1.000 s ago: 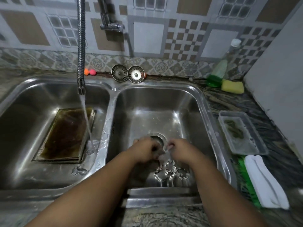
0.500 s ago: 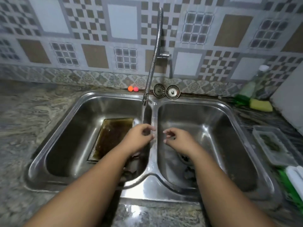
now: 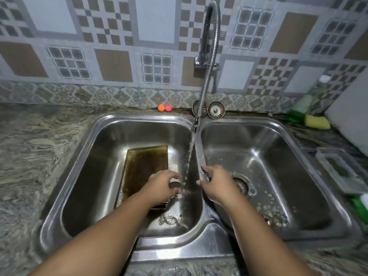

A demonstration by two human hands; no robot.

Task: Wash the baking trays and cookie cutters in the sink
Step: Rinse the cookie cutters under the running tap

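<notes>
Your left hand (image 3: 164, 185) has dropped from the divider (image 3: 199, 154) into the left basin (image 3: 95, 156), fingers curled round what looks like a small round cutter (image 3: 175, 185) right beside the stream (image 3: 189, 156). Your right hand (image 3: 218, 183) rests loose on the divider, holding nothing. The baking tray (image 3: 146, 166) lies flat beneath. That cutter looks light, stiff and wet-slick, so pinch its rim. Lift the tray by an edge.
</notes>
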